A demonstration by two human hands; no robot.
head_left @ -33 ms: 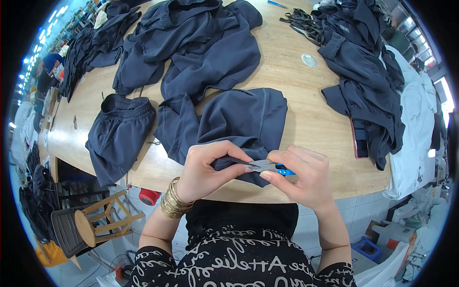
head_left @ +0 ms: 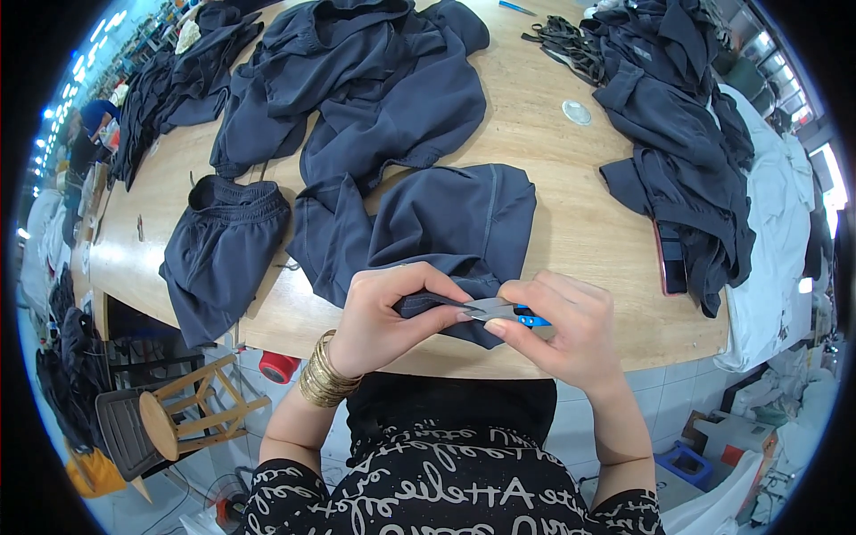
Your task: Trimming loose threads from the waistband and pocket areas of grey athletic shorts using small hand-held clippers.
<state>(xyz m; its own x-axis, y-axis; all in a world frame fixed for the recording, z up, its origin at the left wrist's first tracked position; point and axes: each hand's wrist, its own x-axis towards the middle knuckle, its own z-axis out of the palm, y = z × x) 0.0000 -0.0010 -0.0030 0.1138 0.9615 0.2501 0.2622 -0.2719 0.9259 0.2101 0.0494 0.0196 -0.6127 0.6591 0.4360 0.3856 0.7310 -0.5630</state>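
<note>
A dark navy garment (head_left: 446,223) lies on the wooden table (head_left: 571,223) at its near edge. My left hand (head_left: 388,316), with gold bangles on the wrist, pinches the garment's near hem. My right hand (head_left: 562,330) holds small thread snips (head_left: 504,311) with a blue handle, their metal tips at the hem beside my left fingers.
Dark shorts (head_left: 223,254) lie at the left. More dark garments (head_left: 374,80) are heaped at the back and in a pile (head_left: 687,143) at the right. A round disc (head_left: 576,111), a phone (head_left: 670,259) and black straps (head_left: 562,40) lie on the table. A wooden stool (head_left: 174,419) stands below left.
</note>
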